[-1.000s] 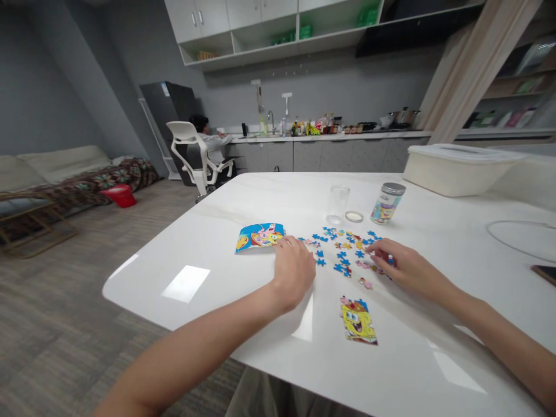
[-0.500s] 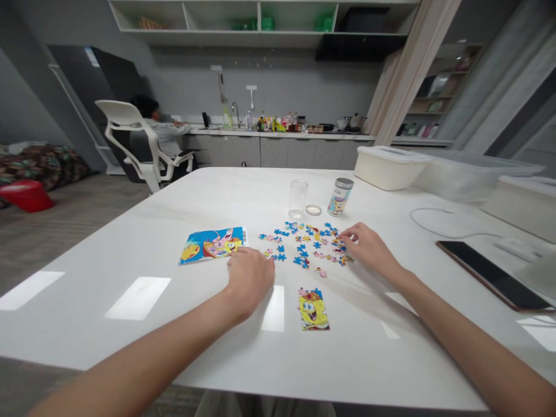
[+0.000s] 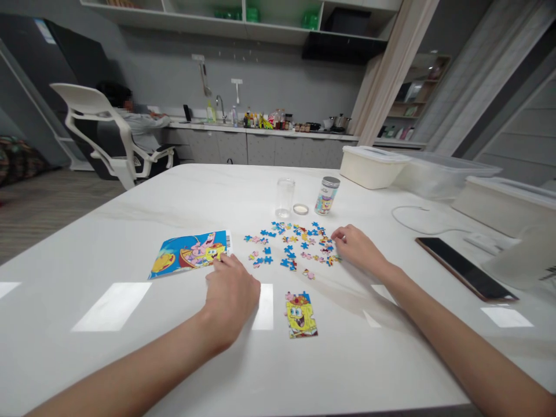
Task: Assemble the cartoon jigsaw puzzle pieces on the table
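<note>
Several loose blue and pink puzzle pieces [image 3: 290,246] lie scattered on the white table [image 3: 130,324]. My right hand [image 3: 357,248] rests at their right edge with its fingertips curled on a piece. My left hand [image 3: 231,292] lies on the table, fingers loosely curled, its fingertips at the lower right corner of a colourful reference picture [image 3: 190,253]. A joined yellow cartoon section [image 3: 300,314] of the puzzle sits nearer me, between my arms.
A clear empty jar [image 3: 285,197], its lid [image 3: 300,209] and a printed tin [image 3: 326,196] stand beyond the pieces. A phone [image 3: 465,269], a white cable [image 3: 412,223] and plastic bins [image 3: 374,167] are at the right. A person sits in a white chair [image 3: 104,133] at the far counter.
The view has swung to the right. My left hand slid back toward me to the picture's corner. My right hand stays at the right edge of the pieces.
</note>
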Tool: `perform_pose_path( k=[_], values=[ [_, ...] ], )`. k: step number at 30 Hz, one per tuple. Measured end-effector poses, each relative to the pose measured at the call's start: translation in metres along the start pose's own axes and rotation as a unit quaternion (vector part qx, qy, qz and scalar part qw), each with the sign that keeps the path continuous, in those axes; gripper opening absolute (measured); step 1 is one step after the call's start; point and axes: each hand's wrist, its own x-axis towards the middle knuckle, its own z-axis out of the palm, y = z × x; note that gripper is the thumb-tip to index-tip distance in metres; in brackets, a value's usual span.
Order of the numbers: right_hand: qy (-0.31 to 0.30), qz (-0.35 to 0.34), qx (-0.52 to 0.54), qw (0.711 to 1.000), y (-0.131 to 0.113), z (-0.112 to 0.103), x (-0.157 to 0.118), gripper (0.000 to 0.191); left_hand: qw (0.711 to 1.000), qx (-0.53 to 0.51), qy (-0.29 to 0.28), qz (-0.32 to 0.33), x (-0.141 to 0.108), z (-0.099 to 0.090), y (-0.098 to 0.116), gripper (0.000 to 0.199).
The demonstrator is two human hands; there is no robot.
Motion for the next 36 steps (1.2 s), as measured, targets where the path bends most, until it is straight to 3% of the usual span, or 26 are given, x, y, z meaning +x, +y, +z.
perform_pose_path(
  k=[4, 17, 21, 24, 28, 36],
  values=[
    [-0.002, 0.0, -0.024, 1.0, 0.006, -0.002, 0.002, 0.027, 0.994, 0.055, 0.001, -0.091, -0.002, 0.002, 0.001, 0.046],
    [-0.039, 0.053, -0.076, 0.995, 0.007, -0.012, 0.001, 0.03, 0.988, 0.121, 0.0, -0.095, -0.003, -0.009, 0.008, 0.042],
    [-0.059, 0.027, -0.038, 0.997, 0.006, -0.016, 0.002, 0.028, 0.984, 0.152, -0.004, -0.091, -0.002, -0.011, 0.009, 0.039],
    [-0.066, 0.016, -0.006, 0.998, -0.001, -0.018, 0.001, 0.021, 0.975, 0.2, -0.049, -0.088, 0.0, -0.017, 0.012, 0.035],
    [-0.076, -0.019, 0.027, 0.997, -0.007, -0.019, 0.0, 0.021, 0.963, 0.24, -0.102, -0.072, 0.0, -0.025, 0.016, 0.045],
    [-0.065, -0.032, 0.069, 0.995, -0.001, -0.015, 0.002, 0.02, 0.966, 0.229, -0.1, -0.064, 0.001, -0.026, 0.015, 0.044]
  ],
)
